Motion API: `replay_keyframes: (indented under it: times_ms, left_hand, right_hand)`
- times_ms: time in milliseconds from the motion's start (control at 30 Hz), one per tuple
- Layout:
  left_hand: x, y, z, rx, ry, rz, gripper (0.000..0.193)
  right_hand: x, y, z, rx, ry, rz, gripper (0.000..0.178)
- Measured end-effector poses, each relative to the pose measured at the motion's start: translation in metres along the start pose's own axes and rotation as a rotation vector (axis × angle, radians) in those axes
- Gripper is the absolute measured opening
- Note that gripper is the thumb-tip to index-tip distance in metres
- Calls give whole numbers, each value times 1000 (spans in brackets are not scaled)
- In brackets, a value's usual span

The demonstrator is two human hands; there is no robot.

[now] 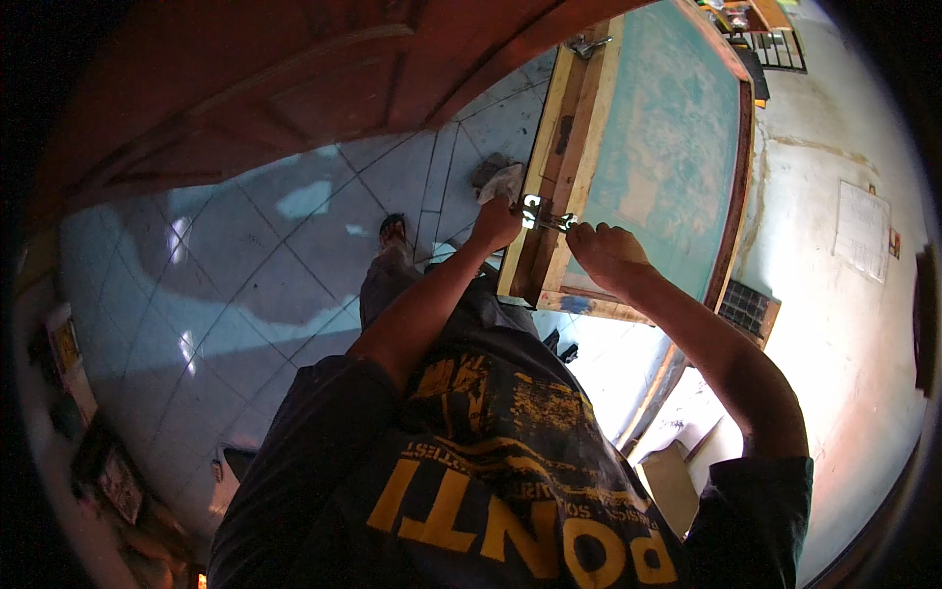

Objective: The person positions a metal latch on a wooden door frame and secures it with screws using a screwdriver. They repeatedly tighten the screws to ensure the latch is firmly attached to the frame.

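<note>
A wooden frame (pixel 581 128) holds a pale teal screen panel (pixel 662 128) in front of me. Across its near left part lies a shiny metal fitting (pixel 531 211), brightly lit, between my two hands. My left hand (pixel 497 224) is closed at the fitting's left end. At its right end, over the frame's inner rail, my right hand (pixel 606 253) is closed with the knuckles up. The fingers hide both ends, and the fitting's exact kind is unclear. A similar metal piece (pixel 589 45) sits at the frame's far end.
A reddish-brown wooden door (pixel 294 88) stands at the far left above a tiled floor (pixel 235 245). A crumpled pale cloth (pixel 500 182) lies beside the frame. To the right is a pale wall (pixel 824 216) with a paper sheet (pixel 863 229). A dark grid-like panel (pixel 746 307) is near my right forearm.
</note>
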State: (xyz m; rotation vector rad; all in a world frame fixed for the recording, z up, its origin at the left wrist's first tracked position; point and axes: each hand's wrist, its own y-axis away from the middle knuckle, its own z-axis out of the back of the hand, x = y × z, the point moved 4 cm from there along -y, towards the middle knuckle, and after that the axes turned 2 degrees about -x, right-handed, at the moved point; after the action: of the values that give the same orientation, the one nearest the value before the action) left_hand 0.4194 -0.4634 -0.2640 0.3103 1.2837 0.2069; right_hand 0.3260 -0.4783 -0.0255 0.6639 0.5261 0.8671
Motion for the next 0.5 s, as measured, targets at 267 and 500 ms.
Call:
replay_keyframes:
  times_ms: [267, 500]
  left_hand:
    - [-15, 6, 2, 12, -4, 40, 26]
    - [3, -4, -3, 39, 41, 43, 28]
  right_hand:
    - [-43, -20, -75, 458, -1423, -982, 36]
    - [-36, -10, -34, 12, -441, -312, 33]
